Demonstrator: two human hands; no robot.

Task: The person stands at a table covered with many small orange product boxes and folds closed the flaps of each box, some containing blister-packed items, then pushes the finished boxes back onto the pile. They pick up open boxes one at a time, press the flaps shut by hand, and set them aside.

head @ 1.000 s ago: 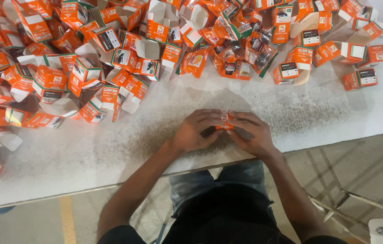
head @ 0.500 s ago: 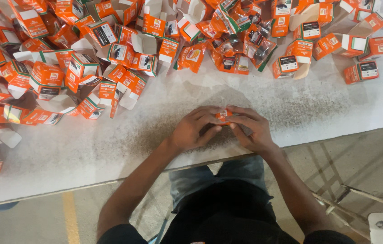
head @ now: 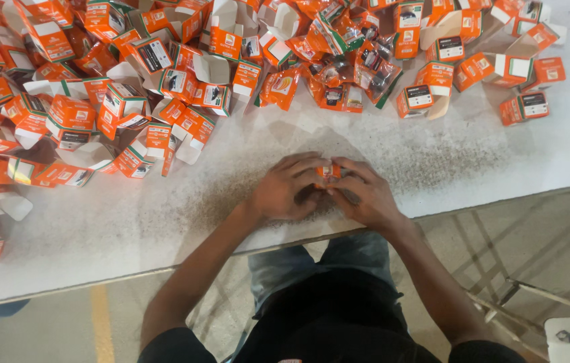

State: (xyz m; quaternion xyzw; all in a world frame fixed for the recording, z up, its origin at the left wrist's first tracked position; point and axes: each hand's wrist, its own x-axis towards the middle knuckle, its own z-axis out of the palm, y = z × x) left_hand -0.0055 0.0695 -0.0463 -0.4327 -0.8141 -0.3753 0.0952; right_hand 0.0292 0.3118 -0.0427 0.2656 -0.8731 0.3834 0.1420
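My left hand (head: 285,189) and my right hand (head: 363,195) meet near the front edge of the white table (head: 130,228). Together they grip a small orange carton (head: 329,171), which is mostly hidden by my fingers. Only its top corner shows between the two hands. Both hands rest on the tabletop just in front of my lap.
A big heap of open orange-and-white cartons (head: 130,87) covers the back and left of the table. Clear packets with dark parts (head: 359,67) lie in the middle of the back. A few closed cartons (head: 523,104) sit at the right. A metal frame (head: 520,296) stands on the floor below.
Both hands stay together on the small carton. The fingers have shifted slightly around it, and the view has tilted a little.
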